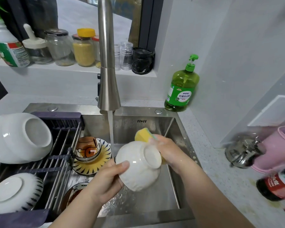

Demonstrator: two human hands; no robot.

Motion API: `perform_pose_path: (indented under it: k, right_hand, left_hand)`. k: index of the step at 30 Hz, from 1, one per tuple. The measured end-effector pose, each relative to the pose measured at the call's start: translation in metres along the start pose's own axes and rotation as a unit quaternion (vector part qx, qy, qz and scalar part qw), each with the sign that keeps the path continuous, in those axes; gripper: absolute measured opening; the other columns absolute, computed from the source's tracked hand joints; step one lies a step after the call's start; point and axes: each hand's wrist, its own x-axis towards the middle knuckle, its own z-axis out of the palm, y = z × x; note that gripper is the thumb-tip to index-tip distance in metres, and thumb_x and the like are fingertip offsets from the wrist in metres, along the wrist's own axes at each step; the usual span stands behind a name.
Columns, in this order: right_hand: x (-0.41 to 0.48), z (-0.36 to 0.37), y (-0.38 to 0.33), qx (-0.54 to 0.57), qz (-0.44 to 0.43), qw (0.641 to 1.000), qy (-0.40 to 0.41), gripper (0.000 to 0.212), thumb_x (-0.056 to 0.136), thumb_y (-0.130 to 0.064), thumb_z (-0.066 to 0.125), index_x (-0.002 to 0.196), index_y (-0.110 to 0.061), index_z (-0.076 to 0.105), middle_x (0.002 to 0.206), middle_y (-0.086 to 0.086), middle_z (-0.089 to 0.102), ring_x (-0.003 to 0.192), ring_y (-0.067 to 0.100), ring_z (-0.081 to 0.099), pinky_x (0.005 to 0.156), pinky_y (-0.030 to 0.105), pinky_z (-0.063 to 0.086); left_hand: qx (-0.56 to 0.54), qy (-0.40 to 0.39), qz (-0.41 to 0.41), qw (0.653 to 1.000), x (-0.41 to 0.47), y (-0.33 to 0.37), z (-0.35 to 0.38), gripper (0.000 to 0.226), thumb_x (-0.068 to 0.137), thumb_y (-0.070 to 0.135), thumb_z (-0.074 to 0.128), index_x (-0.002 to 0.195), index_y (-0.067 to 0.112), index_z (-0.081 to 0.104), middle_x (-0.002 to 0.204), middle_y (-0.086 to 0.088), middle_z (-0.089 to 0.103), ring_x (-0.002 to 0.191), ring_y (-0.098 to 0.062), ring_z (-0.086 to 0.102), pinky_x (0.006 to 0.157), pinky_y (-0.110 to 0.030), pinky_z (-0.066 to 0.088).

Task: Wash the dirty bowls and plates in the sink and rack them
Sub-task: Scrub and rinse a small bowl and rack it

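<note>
My left hand (105, 180) grips a white bowl (136, 165) over the steel sink (171, 199), its base turned up and to the right. My right hand (168, 152) holds a yellow sponge (142, 134) against the bowl's far side. Water runs from the tap (107, 63) just left of the bowl. In the sink's left part a small patterned bowl with brown residue (87, 148) sits on a yellow striped plate (102, 160); another dirty dish (74, 193) lies nearer me. On the rack (59, 163) lie large white bowls (20, 137) and an upturned plate (15, 193).
A green dish soap bottle (181, 88) stands at the sink's back right corner. Jars (59, 46) line the window ledge. On the right counter are a metal kettle (243, 152), a pink container (280, 148) and a dark bottle (276, 185).
</note>
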Motion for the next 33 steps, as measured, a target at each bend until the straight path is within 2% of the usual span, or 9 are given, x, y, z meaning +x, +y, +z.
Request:
perform_pose_path:
  k: [4, 7, 10, 13, 16, 18, 21, 26, 33]
  right_hand:
    - [-0.013, 0.017, 0.024, 0.204, -0.007, 0.974, 0.096, 0.015, 0.096, -0.026, 0.047, 0.097, -0.027, 0.063, 0.09, -0.005, 0.066, 0.077, 0.003, 0.062, 0.064, 0.017, 0.048]
    - [-0.033, 0.054, 0.04, 0.171, -0.118, 0.954, 0.215, 0.031, 0.088, -0.024, 0.051, 0.116, -0.035, 0.057, 0.115, -0.009, 0.059, 0.105, 0.0, 0.057, 0.084, 0.01, 0.046]
    - [-0.035, 0.07, 0.051, -0.099, -0.324, 0.906, 0.255, 0.052, 0.081, -0.014, 0.047, 0.126, -0.041, 0.05, 0.129, 0.004, 0.053, 0.122, 0.011, 0.044, 0.101, 0.022, 0.037]
    - [-0.019, 0.055, 0.038, -0.358, -0.403, 0.794, 0.28, 0.039, 0.074, -0.022, 0.043, 0.109, -0.026, 0.059, 0.112, 0.005, 0.065, 0.11, 0.023, 0.042, 0.094, 0.037, 0.035]
    - [-0.007, 0.027, 0.002, -0.437, -0.24, 0.851, 0.165, 0.035, 0.089, -0.019, 0.039, 0.117, -0.023, 0.06, 0.119, -0.001, 0.058, 0.112, 0.021, 0.044, 0.091, 0.028, 0.041]
    - [0.007, 0.005, -0.005, -0.331, -0.043, 0.943, 0.008, 0.029, 0.096, -0.027, 0.039, 0.116, -0.02, 0.058, 0.118, 0.003, 0.058, 0.109, 0.023, 0.051, 0.085, 0.028, 0.039]
    - [0.013, -0.018, 0.015, -0.116, 0.077, 0.99, 0.011, 0.031, 0.092, -0.04, 0.049, 0.093, -0.013, 0.064, 0.086, 0.004, 0.06, 0.076, 0.02, 0.056, 0.064, 0.027, 0.041]
    - [0.0, -0.065, 0.063, 0.319, 0.134, 0.931, 0.118, 0.032, 0.096, -0.025, 0.046, 0.122, -0.006, 0.047, 0.095, 0.019, 0.059, 0.056, 0.021, 0.061, 0.045, 0.025, 0.049]
    - [0.002, -0.12, 0.107, 0.064, 0.183, 0.925, 0.327, 0.028, 0.088, -0.018, 0.061, 0.112, -0.005, 0.056, 0.102, 0.015, 0.059, 0.093, 0.032, 0.059, 0.077, 0.044, 0.053]
  left_hand:
    - [-0.081, 0.037, 0.012, 0.996, 0.007, 0.003, 0.004, 0.074, 0.011, 0.022, 0.095, 0.079, 0.0, 0.075, 0.088, -0.02, 0.071, 0.076, -0.027, 0.071, 0.058, -0.038, 0.058]
    - [-0.097, 0.082, 0.033, 0.991, 0.018, 0.001, 0.007, 0.063, 0.02, 0.014, 0.094, 0.076, -0.003, 0.071, 0.082, -0.018, 0.072, 0.07, -0.024, 0.071, 0.054, -0.034, 0.057]
    - [-0.008, 0.076, 0.033, 0.997, 0.019, -0.004, 0.013, 0.013, 0.056, -0.015, 0.066, 0.057, -0.002, 0.069, 0.057, -0.01, 0.067, 0.048, -0.013, 0.064, 0.042, -0.02, 0.051]
    - [0.057, 0.038, 0.022, 0.997, 0.015, -0.01, 0.015, 0.013, 0.035, 0.003, 0.074, 0.042, 0.002, 0.063, 0.042, -0.004, 0.057, 0.038, -0.009, 0.054, 0.038, -0.015, 0.042]
    - [0.092, -0.014, -0.002, 0.996, 0.013, -0.016, 0.008, 0.056, 0.02, 0.029, 0.093, 0.067, 0.004, 0.074, 0.068, -0.01, 0.07, 0.062, -0.016, 0.067, 0.055, -0.022, 0.052]
    - [0.106, -0.037, -0.017, 0.994, 0.011, -0.019, 0.004, 0.071, 0.023, 0.034, 0.094, 0.082, 0.001, 0.073, 0.083, -0.016, 0.071, 0.076, -0.022, 0.069, 0.064, -0.026, 0.055]
    - [0.096, -0.035, -0.014, 0.995, 0.01, -0.016, 0.003, 0.076, 0.024, 0.035, 0.094, 0.089, 0.001, 0.073, 0.092, -0.019, 0.07, 0.084, -0.025, 0.069, 0.07, -0.031, 0.057]
    - [0.135, 0.02, 0.004, 0.991, 0.019, -0.004, -0.002, 0.091, 0.015, 0.039, 0.093, 0.093, 0.0, 0.066, 0.084, -0.015, 0.072, 0.074, -0.019, 0.07, 0.057, -0.022, 0.053]
    - [0.213, 0.025, -0.019, 0.977, 0.03, -0.017, -0.002, 0.094, 0.017, 0.046, 0.092, 0.094, -0.001, 0.066, 0.088, -0.018, 0.072, 0.078, -0.024, 0.07, 0.063, -0.025, 0.055]
